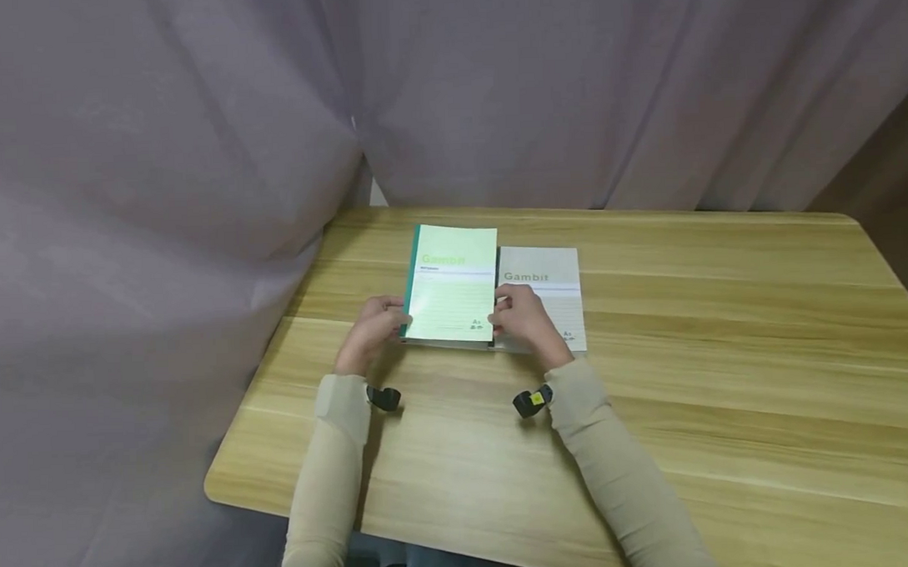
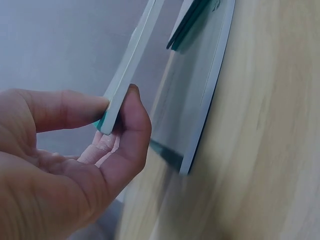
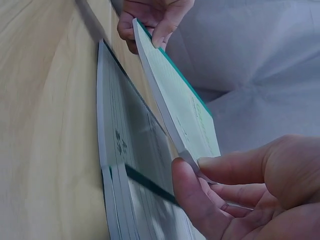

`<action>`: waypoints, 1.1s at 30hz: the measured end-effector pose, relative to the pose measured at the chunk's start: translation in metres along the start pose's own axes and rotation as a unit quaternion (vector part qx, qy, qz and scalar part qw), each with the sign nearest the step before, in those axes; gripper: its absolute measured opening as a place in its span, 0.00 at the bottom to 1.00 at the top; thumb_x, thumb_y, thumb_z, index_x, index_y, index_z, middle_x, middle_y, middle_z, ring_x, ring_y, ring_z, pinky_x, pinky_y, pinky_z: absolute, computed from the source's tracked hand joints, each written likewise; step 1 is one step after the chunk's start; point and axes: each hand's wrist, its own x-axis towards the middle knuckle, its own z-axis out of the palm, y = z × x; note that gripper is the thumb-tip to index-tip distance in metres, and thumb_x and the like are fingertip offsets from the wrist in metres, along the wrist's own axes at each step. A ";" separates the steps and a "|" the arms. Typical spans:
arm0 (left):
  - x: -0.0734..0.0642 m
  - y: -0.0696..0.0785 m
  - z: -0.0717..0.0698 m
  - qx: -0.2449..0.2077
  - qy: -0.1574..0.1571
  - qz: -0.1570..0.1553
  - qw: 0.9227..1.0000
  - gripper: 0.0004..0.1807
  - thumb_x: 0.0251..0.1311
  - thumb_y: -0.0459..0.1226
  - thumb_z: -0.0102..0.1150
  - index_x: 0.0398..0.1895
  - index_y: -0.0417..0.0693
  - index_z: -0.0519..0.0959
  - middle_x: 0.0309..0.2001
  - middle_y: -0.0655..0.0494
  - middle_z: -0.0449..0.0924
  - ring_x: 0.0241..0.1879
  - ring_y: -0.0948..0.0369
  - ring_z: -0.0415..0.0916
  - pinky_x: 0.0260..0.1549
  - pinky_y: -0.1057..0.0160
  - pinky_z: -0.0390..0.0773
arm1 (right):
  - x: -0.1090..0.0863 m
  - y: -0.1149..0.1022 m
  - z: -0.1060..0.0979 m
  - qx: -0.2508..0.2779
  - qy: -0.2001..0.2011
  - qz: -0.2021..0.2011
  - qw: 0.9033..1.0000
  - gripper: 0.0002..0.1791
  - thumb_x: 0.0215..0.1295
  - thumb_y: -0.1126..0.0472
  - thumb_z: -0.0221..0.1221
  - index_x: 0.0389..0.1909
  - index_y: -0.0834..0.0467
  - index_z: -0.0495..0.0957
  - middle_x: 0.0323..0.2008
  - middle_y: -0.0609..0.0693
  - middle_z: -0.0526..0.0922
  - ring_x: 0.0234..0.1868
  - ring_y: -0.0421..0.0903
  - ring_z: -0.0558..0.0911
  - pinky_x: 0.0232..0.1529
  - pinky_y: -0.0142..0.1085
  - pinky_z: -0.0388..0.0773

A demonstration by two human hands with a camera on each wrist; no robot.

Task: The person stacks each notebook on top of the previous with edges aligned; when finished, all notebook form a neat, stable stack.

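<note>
A light green notebook (image 1: pixel 454 296) with a dark green spine and "Gambit" on its cover is held up off the table, tilted, between both hands. My left hand (image 1: pixel 373 328) pinches its spine edge near the bottom corner, thumb on the cover and fingers underneath. On the opposite edge, my right hand (image 1: pixel 524 318) pinches the lower corner the same way. Beneath it, in the right wrist view, another notebook (image 3: pixel 130 110) lies flat, apart from the raised one. To the right is a small stack of notebooks, its top notebook (image 1: pixel 543 268) also marked "Gambit" and partly covered by my right hand.
The wooden table (image 1: pixel 726 324) has rounded corners and extends far to the right. Grey curtains (image 1: pixel 493 99) hang behind it and down its left side. A dark band with a camera (image 1: pixel 531 401) sits at my right wrist, and a similar one (image 1: pixel 385 398) at my left.
</note>
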 end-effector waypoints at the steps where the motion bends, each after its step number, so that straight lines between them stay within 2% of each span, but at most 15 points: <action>1: 0.001 0.000 0.002 0.002 -0.002 0.000 1.000 0.30 0.63 0.29 0.56 0.68 0.28 0.64 0.52 0.41 0.74 0.36 0.57 0.73 0.44 0.57 0.80 | -0.001 0.001 -0.001 0.001 0.002 0.002 1.000 0.23 0.62 0.75 0.58 0.60 0.72 0.74 0.40 0.65 0.84 0.23 0.43 0.83 0.30 0.34 0.84; 4: 0.004 0.001 0.006 0.005 -0.008 0.005 1.000 0.29 0.63 0.29 0.55 0.67 0.28 0.65 0.52 0.40 0.75 0.35 0.57 0.73 0.41 0.60 0.79 | -0.003 0.005 -0.005 0.007 0.008 0.005 1.000 0.23 0.63 0.75 0.58 0.60 0.72 0.75 0.42 0.66 0.84 0.23 0.42 0.83 0.29 0.33 0.83; 7: 0.006 0.001 0.010 0.007 -0.012 0.011 1.000 0.28 0.63 0.28 0.55 0.67 0.27 0.65 0.43 0.45 0.74 0.28 0.61 0.68 0.37 0.63 0.77 | -0.004 0.008 -0.008 0.023 0.010 0.008 1.000 0.23 0.64 0.75 0.57 0.61 0.72 0.75 0.42 0.67 0.84 0.23 0.43 0.83 0.29 0.34 0.84; 11: 0.009 0.000 0.015 0.003 -0.016 0.009 1.000 0.29 0.62 0.27 0.56 0.66 0.25 0.65 0.36 0.51 0.70 0.24 0.63 0.64 0.36 0.65 0.76 | -0.006 0.011 -0.012 0.038 0.014 0.014 0.999 0.23 0.63 0.76 0.57 0.61 0.72 0.74 0.41 0.66 0.83 0.24 0.44 0.83 0.31 0.36 0.85; 16: 0.012 0.002 0.023 -0.004 -0.025 0.003 1.000 0.27 0.61 0.28 0.56 0.64 0.26 0.68 0.42 0.44 0.75 0.27 0.62 0.68 0.38 0.65 0.77 | -0.009 0.014 -0.018 0.055 0.026 0.019 0.998 0.24 0.61 0.77 0.56 0.60 0.73 0.75 0.40 0.66 0.83 0.23 0.42 0.82 0.30 0.34 0.84; 20: 0.014 0.006 0.027 0.004 -0.035 -0.003 0.999 0.28 0.60 0.28 0.57 0.64 0.26 0.69 0.53 0.40 0.74 0.36 0.57 0.72 0.40 0.63 0.77 | -0.012 0.017 -0.024 0.069 0.035 0.023 0.997 0.24 0.60 0.77 0.56 0.59 0.73 0.75 0.40 0.66 0.83 0.24 0.42 0.81 0.29 0.33 0.84; 24: 0.016 0.010 0.033 0.025 -0.037 -0.007 0.999 0.28 0.61 0.29 0.58 0.65 0.27 0.69 0.59 0.38 0.71 0.46 0.52 0.72 0.42 0.61 0.78 | -0.014 0.022 -0.029 0.075 0.044 0.022 0.996 0.23 0.60 0.78 0.56 0.59 0.74 0.75 0.40 0.66 0.83 0.25 0.43 0.82 0.29 0.33 0.84; 28: 0.019 0.014 0.040 0.038 -0.039 0.003 0.998 0.26 0.61 0.29 0.59 0.63 0.28 0.71 0.56 0.38 0.73 0.43 0.52 0.75 0.39 0.62 0.79 | -0.016 0.028 -0.037 0.079 0.052 0.020 0.995 0.24 0.59 0.77 0.55 0.59 0.75 0.75 0.38 0.65 0.82 0.26 0.43 0.82 0.29 0.34 0.84; 33: 0.022 0.016 0.047 0.037 -0.053 -0.007 0.998 0.21 0.63 0.28 0.60 0.59 0.29 0.72 0.48 0.41 0.77 0.37 0.55 0.75 0.36 0.62 0.79 | -0.018 0.031 -0.044 0.085 0.054 0.037 0.994 0.27 0.58 0.75 0.55 0.61 0.74 0.73 0.38 0.64 0.81 0.24 0.43 0.80 0.28 0.32 0.83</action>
